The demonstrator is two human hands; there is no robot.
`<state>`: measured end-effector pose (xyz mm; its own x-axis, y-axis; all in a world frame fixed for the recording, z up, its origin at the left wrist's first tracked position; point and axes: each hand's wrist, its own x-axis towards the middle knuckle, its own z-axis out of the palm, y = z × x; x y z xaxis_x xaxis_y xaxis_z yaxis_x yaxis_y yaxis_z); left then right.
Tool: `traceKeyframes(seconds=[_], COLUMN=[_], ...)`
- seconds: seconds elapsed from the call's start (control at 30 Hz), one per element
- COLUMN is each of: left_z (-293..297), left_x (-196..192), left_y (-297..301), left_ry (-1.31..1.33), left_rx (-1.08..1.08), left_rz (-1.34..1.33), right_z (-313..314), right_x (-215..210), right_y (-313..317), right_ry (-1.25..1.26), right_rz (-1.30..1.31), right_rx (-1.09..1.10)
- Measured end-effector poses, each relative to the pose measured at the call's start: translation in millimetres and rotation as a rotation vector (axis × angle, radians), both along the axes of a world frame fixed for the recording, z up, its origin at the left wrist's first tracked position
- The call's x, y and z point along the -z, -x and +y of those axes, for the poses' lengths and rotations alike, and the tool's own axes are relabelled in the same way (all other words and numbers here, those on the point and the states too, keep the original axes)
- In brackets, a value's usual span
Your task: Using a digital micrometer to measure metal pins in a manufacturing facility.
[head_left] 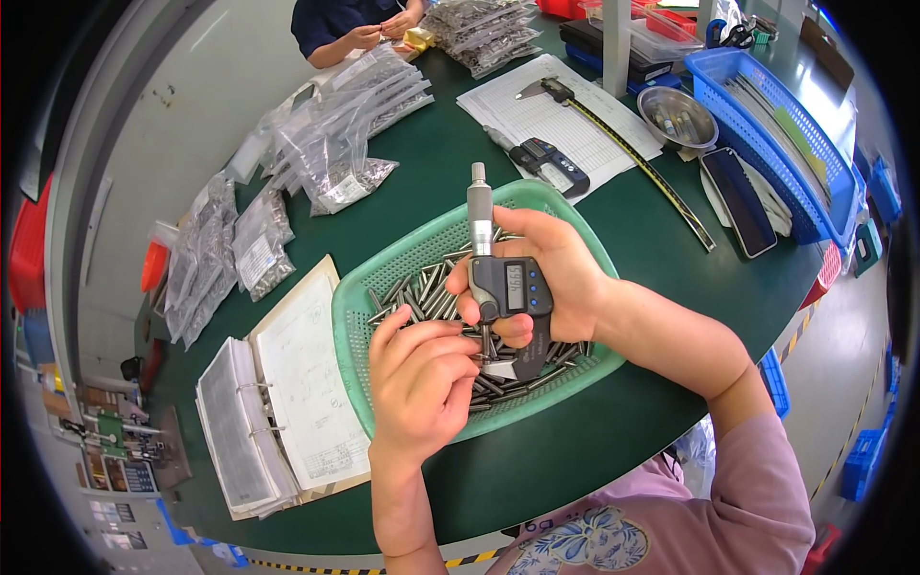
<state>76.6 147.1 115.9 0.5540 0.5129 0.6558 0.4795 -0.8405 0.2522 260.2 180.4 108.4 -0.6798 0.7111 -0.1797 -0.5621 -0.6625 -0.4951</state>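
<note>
My right hand point(556, 273) is wrapped round a digital micrometer point(518, 289), its grey thimble pointing up and its display facing me. The micrometer is held over a green perforated basket point(353, 331) full of short metal pins point(428, 287). Beside the micrometer's jaws, my left hand point(422, 381) has its fingers curled in with the tips close to the measuring gap. What those fingertips pinch is hidden behind them. An open ring binder point(309, 388) with printed sheets lies left of the basket.
Plastic bags of metal parts point(340, 182) are piled at the far left. Behind the basket lie a second micrometer point(548, 165), a caliper point(565, 93) and paper sheets point(613, 129). A metal bowl point(677, 117), a phone point(738, 201) and a blue basket point(767, 144) stand right. Another person point(350, 29) works across the table.
</note>
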Motion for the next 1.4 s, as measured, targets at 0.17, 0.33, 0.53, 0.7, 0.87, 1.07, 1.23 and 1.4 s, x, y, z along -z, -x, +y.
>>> traceKeyframes(seconds=[0.17,0.33,0.53,0.7,0.87,1.07,1.23,1.4], left_z=[0.2,0.4,0.7,0.4,3.2,4.6,2.5,2.4], left_x=[-1.0,-0.6,-0.9,-4.3,-3.3,-2.6,-1.3,0.5], left_y=[1.3,1.3,0.0,-0.4,5.3,6.2,4.4,0.2], left_ry=[0.002,-0.003,0.023,0.088,0.096,0.068,0.016,-0.041], left_rx=[-0.007,-0.001,0.005,-0.039,-0.010,-0.006,-0.025,-0.030], left_rz=[-0.029,-0.023,-0.027,-0.024,0.045,0.028,0.013,0.008], right_z=[-0.5,-0.1,-0.1,-0.3,-2.1,-3.3,-3.1,-2.6], right_x=[-0.6,-1.7,-0.4,-0.3,-0.9,-2.4,-3.6,-3.3], right_y=[0.8,1.9,2.6,3.1,3.7,3.7,2.3,1.1], right_ry=[0.002,-0.031,-0.104,-0.114,-0.111,-0.124,-0.063,-0.022], right_rz=[0.020,-0.022,-0.062,-0.036,-0.023,-0.032,-0.005,0.013], right_rx=[0.014,0.028,0.049,0.029,0.022,0.047,0.002,-0.014])
